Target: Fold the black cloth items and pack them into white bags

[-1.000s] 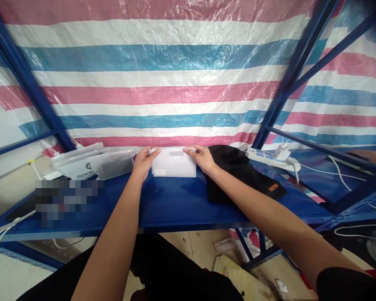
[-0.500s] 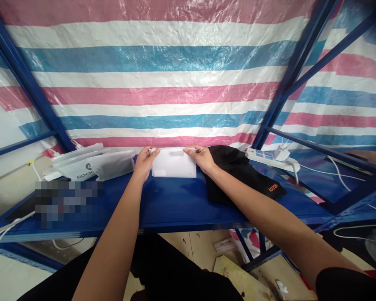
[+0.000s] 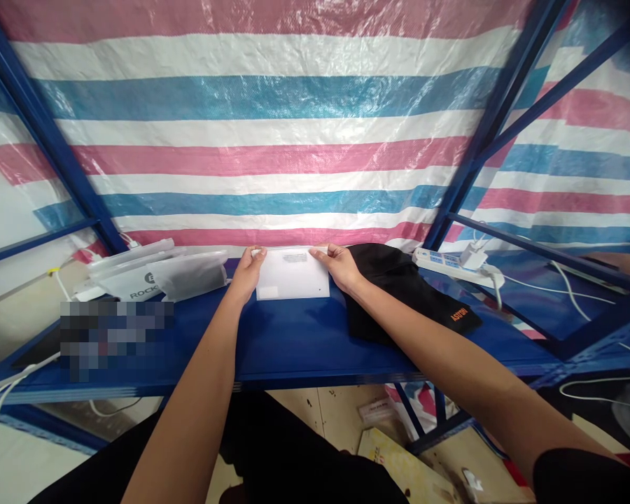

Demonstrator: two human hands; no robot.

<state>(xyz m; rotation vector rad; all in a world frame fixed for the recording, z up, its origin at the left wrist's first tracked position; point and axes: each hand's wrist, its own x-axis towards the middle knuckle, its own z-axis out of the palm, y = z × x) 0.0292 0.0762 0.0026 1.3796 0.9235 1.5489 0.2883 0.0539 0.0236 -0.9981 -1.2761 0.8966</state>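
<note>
A flat white packet (image 3: 292, 274) with small grey print lies on the blue shelf (image 3: 288, 343) near the striped tarp. My left hand (image 3: 248, 272) pinches its top left corner, fingers closed on the edge. My right hand (image 3: 337, 264) grips the top right corner the same way. Both forearms reach forward over the shelf. A black garment (image 3: 399, 290) with orange lettering lies just right of my right hand.
Several clear plastic bags (image 3: 157, 273) are stacked at the left of the shelf. A white power strip (image 3: 451, 264) with a plug and cables sits at the right. Blue frame posts stand on both sides. Boxes lie on the floor below.
My left hand has shifted slightly along the packet's top left corner; the packet and my right hand have hardly moved.
</note>
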